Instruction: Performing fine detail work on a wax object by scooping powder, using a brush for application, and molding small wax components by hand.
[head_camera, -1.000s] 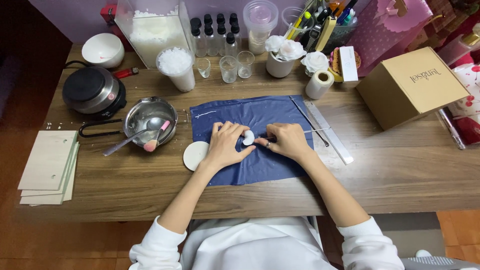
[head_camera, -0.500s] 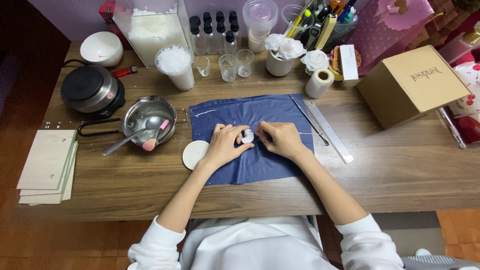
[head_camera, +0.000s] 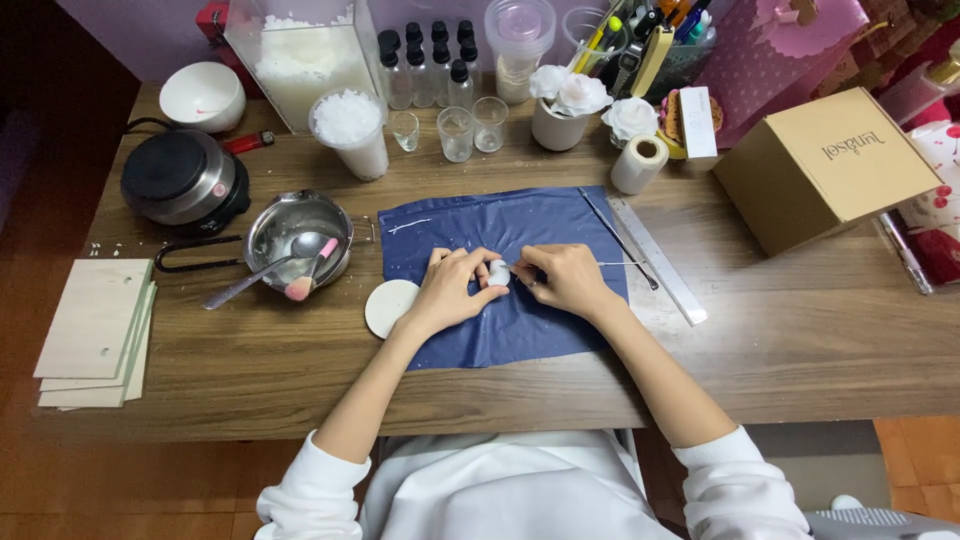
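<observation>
Left hand (head_camera: 452, 290): pinching the small white piece (head_camera: 497, 273) on the blue mat (head_camera: 520, 330).
Right hand (head_camera: 562, 280): pinching a thin metal pick (head_camera: 622, 264), tip touching the piece.
Progress: shaping looking underway, unfinished.

A: We see the left hand (head_camera: 450, 290) and right hand (head_camera: 565, 280) over a blue cloth (head_camera: 500, 335) on the wooden table (head_camera: 800, 350). Both pinch a small white piece (head_camera: 497, 273) between them.

B: Right hand also grips a thin metal tool (head_camera: 615, 264), tip at the piece. We note a white round disc (head_camera: 388, 306) just left of the cloth, a steel pan (head_camera: 290, 228) holding a spoon (head_camera: 262, 276) and pink brush (head_camera: 308, 278).

A: Metal ruler (head_camera: 655, 260) at the cloth's right edge, cardboard box (head_camera: 825, 170) beyond.
</observation>
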